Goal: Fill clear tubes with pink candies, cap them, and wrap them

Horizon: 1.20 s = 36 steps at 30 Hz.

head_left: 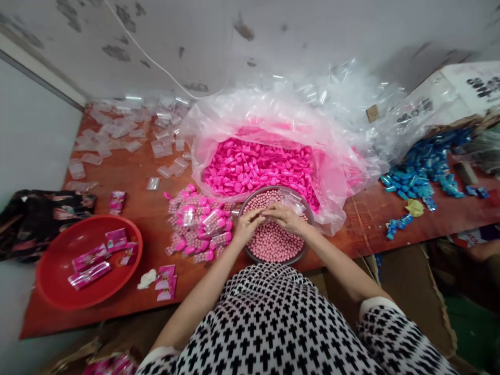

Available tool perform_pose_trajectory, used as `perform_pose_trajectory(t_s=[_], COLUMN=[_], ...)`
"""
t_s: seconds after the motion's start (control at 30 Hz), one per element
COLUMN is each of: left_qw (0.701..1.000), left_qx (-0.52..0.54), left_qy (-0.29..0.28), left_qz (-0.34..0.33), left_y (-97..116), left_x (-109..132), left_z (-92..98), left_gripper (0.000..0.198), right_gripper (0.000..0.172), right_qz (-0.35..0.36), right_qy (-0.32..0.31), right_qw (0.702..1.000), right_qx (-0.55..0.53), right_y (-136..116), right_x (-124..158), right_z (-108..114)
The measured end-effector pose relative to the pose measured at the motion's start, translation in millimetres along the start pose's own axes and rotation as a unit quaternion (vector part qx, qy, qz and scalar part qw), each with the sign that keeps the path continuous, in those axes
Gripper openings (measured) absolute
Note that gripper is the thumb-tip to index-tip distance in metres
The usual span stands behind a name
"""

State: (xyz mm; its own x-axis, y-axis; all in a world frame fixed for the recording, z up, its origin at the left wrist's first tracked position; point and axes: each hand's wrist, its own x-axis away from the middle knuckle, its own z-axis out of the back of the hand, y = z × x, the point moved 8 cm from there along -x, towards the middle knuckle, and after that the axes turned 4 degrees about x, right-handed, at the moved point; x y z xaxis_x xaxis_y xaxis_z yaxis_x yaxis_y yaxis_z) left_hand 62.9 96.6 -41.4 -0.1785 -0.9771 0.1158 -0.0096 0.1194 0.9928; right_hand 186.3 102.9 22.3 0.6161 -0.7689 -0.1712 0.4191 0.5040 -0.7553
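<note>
My left hand (249, 225) and my right hand (285, 216) meet fingertip to fingertip above a dark round bowl (250, 252) of small pink beads (275, 245). The fingers of both are closed, and whatever lies between them is hidden. Clear plastic pieces (292, 201) rest on the beads just behind my right hand. Left of the bowl is a pile of small clear containers (201, 224) filled with pink beads and topped with bright pink caps. Behind the bowl, a large clear plastic bag (219, 114) lies open, full of loose pink caps (258, 169).
Clear plastic cases (164, 143) are scattered at the back left of the wooden table (136, 200). A red basin (50, 286) with pink packets (91, 258) stands at the left. Blue wrapped pieces (414, 177) and a white box (469, 86) are at the right.
</note>
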Motion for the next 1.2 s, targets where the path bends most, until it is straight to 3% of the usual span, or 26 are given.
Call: perform_pose_trajectory(t_s=[0.1,0.2,0.33,0.47,0.57,0.8,0.9,1.0,1.1,1.2], left_qw=[0.997,0.997,0.998,0.999,0.998,0.996,0.995,0.994,0.995,0.997], left_qx=[-0.058,-0.072,-0.055,-0.046,-0.033,-0.004,0.013,0.041,0.049,0.044], left_qy=[-0.015,0.005,0.028,0.024,0.045,0.063,0.074,0.078,0.071,0.056], left_qz=[-0.045,-0.034,-0.003,0.006,0.027,0.064,0.071,0.067,0.043,0.020], left_y=[10.7,15.7,16.6,15.0,10.1,-0.7,-0.8,2.5,9.9,18.1], left_x=[1.3,0.5,-2.6,-6.9,-10.4,-14.2,-17.2,-21.5,-24.1,-22.5], left_z=[3.4,10.3,15.0,13.6,17.6,20.6,21.4,21.2,16.8,8.6], left_gripper=[0.031,0.029,0.029,0.030,0.030,0.033,0.036,0.039,0.037,0.036], right_gripper=[0.033,0.042,0.024,0.025,0.030,0.036,0.036,0.031,0.028,0.031], right_qz=[-0.040,-0.134,-0.256,-0.331,-0.316,-0.203,-0.199,-0.234,-0.264,-0.272], right_qy=[-0.042,-0.005,0.099,0.108,0.054,-0.135,-0.149,-0.074,0.040,0.099], right_qw=[0.997,0.989,0.954,0.895,0.868,0.832,0.833,0.865,0.929,0.957], right_qx=[-0.044,-0.065,0.123,0.279,0.379,0.498,0.493,0.439,0.257,0.027], right_y=[2.8,27.0,77.1,115.0,126.5,136.3,134.0,124.8,111.7,91.8], right_x=[-1.9,-8.6,-28.4,-61.8,-92.3,-134.0,-132.4,-116.5,-88.0,-60.5], right_z=[0.2,26.9,88.9,126.7,128.0,93.9,99.2,117.9,125.9,110.1])
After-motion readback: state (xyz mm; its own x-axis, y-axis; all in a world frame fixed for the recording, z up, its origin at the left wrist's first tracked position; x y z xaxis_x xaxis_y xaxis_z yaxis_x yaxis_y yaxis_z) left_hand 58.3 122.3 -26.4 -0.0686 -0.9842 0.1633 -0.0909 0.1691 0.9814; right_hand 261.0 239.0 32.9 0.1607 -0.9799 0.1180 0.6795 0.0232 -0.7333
